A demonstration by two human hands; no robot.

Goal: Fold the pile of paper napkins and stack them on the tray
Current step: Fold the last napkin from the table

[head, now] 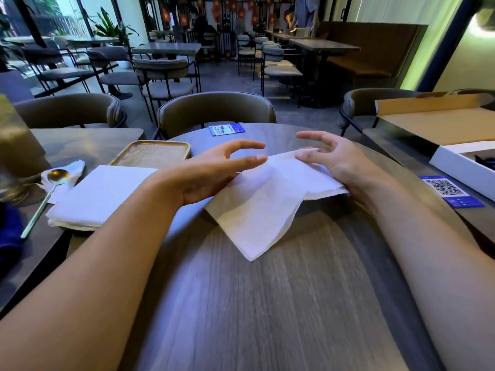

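White napkin (257, 210) half-folded on table (267, 303)

Left hand (211, 172) covers napkin (257, 210) left edge; white box (455, 164) cut off at right.

One tray (155, 154), one spoon (55, 180), two QR cards (226, 129), one napkin pile (103, 195)

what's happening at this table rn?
A person is folding a white paper napkin on a round wooden table. The right hand pinches its far edge; the left hand hovers open at the napkin's left side. A pile of napkins waits to the left, next to a wooden tray with nothing stacked on it yet.
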